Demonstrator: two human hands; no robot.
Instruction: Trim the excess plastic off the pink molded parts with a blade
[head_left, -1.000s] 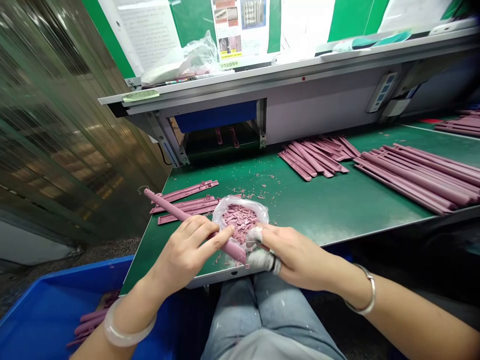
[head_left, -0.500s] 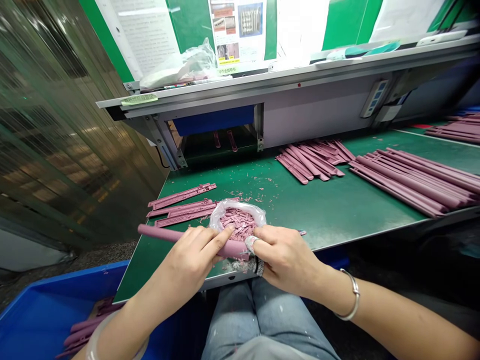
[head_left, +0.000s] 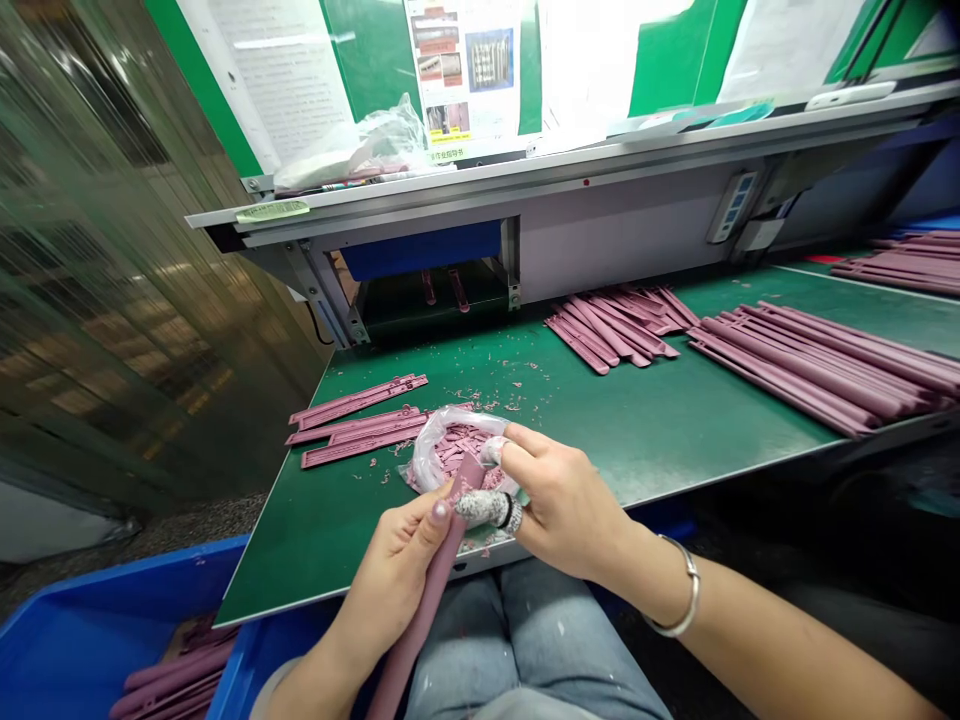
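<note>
A long, rounded mauve plastic strip (head_left: 431,590) slants up from my lap toward the bag, its upper end over the bag's near side. My left hand (head_left: 401,550) is closed around it below that end, thumb on top. At the tip, my right hand (head_left: 562,500) is bent, with a speckled white wrap on the thumb and a pale cover on a fingertip. Its thumb touches the strip; whatever sits between its fingers is hidden. Just behind, an open clear plastic bag (head_left: 429,455) holds mauve scraps (head_left: 459,445).
Several flat mauve strips (head_left: 364,435) lie left of the bag. Further piles of strips (head_left: 615,325) (head_left: 810,365) are at the back and right. Shavings dot the green table (head_left: 300,540). A blue bin (head_left: 67,610) with strips stands lower left; a shelf (head_left: 555,165) overhangs the back.
The strip has swung from lying crosswise to pointing down toward my lap, its worked end now up by the bag. My left hand has turned with it, and my right thumb has come onto it.
</note>
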